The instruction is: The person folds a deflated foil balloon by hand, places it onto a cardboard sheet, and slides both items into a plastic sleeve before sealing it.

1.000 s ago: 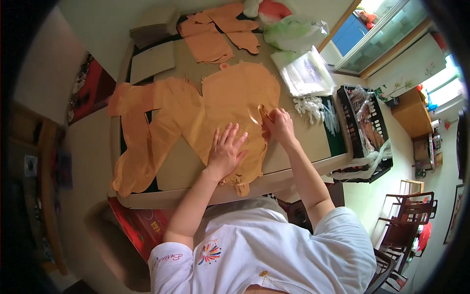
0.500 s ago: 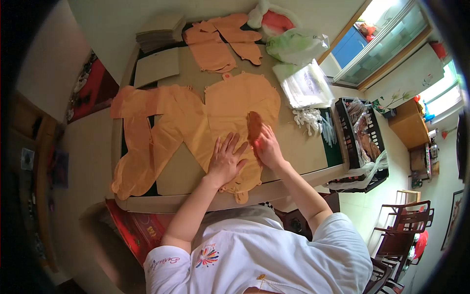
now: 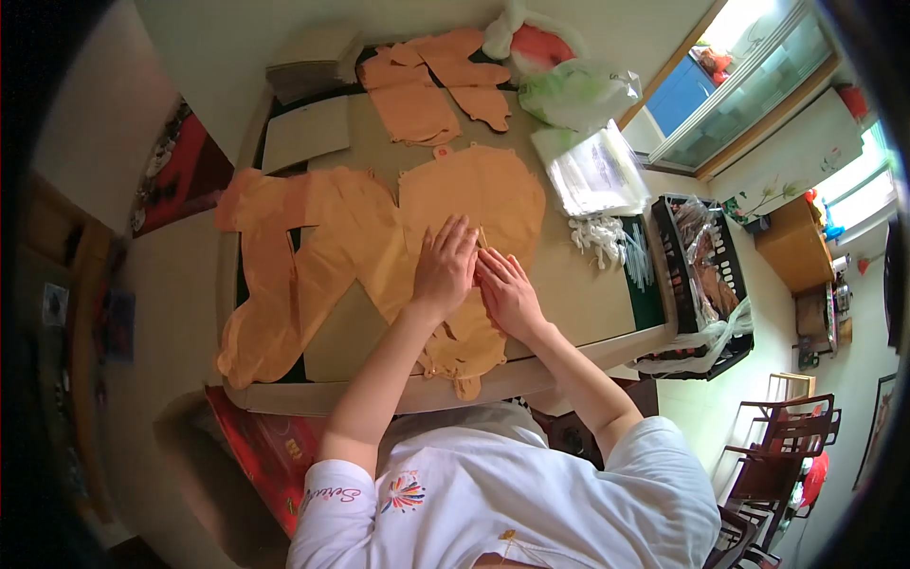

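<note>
A flat, shiny orange piece, which looks like an uninflated foil balloon (image 3: 474, 180), lies on the table in front of me. My left hand (image 3: 445, 270) rests palm down on its middle, fingers stretched forward. Right beside it, my right hand (image 3: 509, 292) lies on the same balloon with its fingers extended and angled toward the left hand. Small creases show in the foil below the hands. The part beneath both palms is hidden. Another flat orange balloon part (image 3: 270, 270) with limb shapes spreads to the left.
More flat orange balloons (image 3: 408, 100) lie at the back near stacked cardboard sheets (image 3: 308, 133). On the right are clear plastic bags (image 3: 597, 171), white ribbon bundles (image 3: 597, 237), thin straws (image 3: 639, 258) and a black crate (image 3: 675, 228). The table's near edge (image 3: 569, 365) runs below my forearms.
My left hand has slid forward on the balloon; my right hand has shifted slightly back. The darker folded flap by the right hand no longer shows.
</note>
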`<action>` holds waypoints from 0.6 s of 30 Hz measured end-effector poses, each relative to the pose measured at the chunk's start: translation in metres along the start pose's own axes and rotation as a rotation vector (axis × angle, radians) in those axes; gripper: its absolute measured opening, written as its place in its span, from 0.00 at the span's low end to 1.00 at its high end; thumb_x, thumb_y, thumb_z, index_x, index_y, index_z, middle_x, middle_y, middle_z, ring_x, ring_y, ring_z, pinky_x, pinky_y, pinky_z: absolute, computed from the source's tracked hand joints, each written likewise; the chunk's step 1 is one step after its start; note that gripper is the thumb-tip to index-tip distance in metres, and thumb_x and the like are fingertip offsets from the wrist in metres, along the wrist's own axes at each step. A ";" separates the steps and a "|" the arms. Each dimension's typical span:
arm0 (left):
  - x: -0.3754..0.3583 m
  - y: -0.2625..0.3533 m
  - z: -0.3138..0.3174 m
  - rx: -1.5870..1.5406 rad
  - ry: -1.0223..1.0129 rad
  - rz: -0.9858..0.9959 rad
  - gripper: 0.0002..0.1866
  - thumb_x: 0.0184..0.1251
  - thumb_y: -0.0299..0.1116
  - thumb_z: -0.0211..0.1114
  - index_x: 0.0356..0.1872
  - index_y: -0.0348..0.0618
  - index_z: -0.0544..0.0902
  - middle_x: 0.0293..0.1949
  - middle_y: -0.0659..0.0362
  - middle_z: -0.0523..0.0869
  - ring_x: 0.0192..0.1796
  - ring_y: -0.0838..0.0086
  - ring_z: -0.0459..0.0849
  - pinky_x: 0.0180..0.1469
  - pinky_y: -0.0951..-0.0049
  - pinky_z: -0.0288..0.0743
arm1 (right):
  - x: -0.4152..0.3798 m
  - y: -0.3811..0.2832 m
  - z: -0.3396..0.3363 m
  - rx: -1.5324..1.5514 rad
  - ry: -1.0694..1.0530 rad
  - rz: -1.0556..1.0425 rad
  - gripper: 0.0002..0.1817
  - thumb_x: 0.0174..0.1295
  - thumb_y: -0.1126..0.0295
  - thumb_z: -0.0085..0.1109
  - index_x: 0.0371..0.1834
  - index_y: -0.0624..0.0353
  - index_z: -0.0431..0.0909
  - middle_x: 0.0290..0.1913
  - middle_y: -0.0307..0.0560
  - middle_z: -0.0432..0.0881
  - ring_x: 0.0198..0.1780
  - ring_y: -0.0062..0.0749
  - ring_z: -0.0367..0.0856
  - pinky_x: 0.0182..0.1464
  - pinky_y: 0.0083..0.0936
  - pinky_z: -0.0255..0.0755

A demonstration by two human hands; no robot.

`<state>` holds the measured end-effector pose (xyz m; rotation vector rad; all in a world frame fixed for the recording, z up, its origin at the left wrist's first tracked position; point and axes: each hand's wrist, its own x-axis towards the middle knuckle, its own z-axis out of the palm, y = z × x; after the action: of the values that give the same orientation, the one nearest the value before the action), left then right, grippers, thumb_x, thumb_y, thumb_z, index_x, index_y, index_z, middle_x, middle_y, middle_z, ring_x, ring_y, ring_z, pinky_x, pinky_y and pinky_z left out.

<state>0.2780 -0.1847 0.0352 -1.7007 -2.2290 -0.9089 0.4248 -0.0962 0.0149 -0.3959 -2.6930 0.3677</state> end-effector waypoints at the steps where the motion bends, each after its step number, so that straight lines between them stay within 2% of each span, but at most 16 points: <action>1: 0.001 -0.005 0.009 0.011 -0.119 -0.068 0.23 0.72 0.40 0.53 0.65 0.44 0.73 0.70 0.50 0.66 0.75 0.59 0.57 0.74 0.45 0.47 | 0.000 0.000 0.000 0.006 0.004 0.004 0.22 0.65 0.70 0.52 0.63 0.59 0.72 0.67 0.49 0.71 0.71 0.41 0.63 0.72 0.41 0.54; 6: -0.005 -0.015 0.028 0.114 -0.169 -0.175 0.24 0.73 0.40 0.52 0.68 0.46 0.69 0.72 0.50 0.62 0.76 0.57 0.54 0.75 0.45 0.44 | -0.001 0.001 0.002 0.038 0.004 0.018 0.21 0.66 0.70 0.53 0.62 0.59 0.73 0.66 0.50 0.71 0.71 0.42 0.64 0.73 0.41 0.54; 9: -0.007 -0.017 0.033 0.121 -0.179 -0.178 0.24 0.73 0.40 0.52 0.68 0.47 0.69 0.72 0.49 0.62 0.76 0.56 0.54 0.75 0.45 0.44 | 0.010 0.010 -0.004 0.154 0.044 -0.015 0.19 0.67 0.71 0.51 0.61 0.61 0.73 0.63 0.50 0.74 0.64 0.41 0.73 0.67 0.40 0.64; 12: -0.008 -0.017 0.032 0.139 -0.213 -0.170 0.25 0.74 0.41 0.49 0.69 0.48 0.68 0.73 0.50 0.61 0.76 0.56 0.52 0.75 0.44 0.42 | 0.042 0.028 -0.003 0.755 0.045 0.513 0.19 0.69 0.72 0.50 0.61 0.65 0.71 0.58 0.54 0.78 0.55 0.42 0.81 0.55 0.39 0.76; 15: -0.005 -0.015 0.027 0.149 -0.248 -0.175 0.25 0.74 0.41 0.47 0.69 0.49 0.67 0.73 0.51 0.60 0.77 0.56 0.52 0.75 0.44 0.42 | 0.086 0.045 -0.015 1.397 0.062 1.043 0.16 0.68 0.73 0.52 0.56 0.69 0.72 0.51 0.58 0.81 0.49 0.43 0.84 0.48 0.33 0.81; 18: -0.004 -0.014 0.027 0.146 -0.198 -0.174 0.24 0.73 0.40 0.49 0.68 0.48 0.68 0.72 0.50 0.62 0.75 0.55 0.55 0.74 0.44 0.45 | 0.103 0.041 -0.014 1.506 0.004 1.013 0.13 0.68 0.72 0.52 0.52 0.69 0.73 0.46 0.59 0.82 0.43 0.43 0.85 0.40 0.31 0.84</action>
<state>0.2719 -0.1745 0.0070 -1.6145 -2.5352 -0.6145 0.3486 -0.0219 0.0500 -1.0927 -1.2689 2.2762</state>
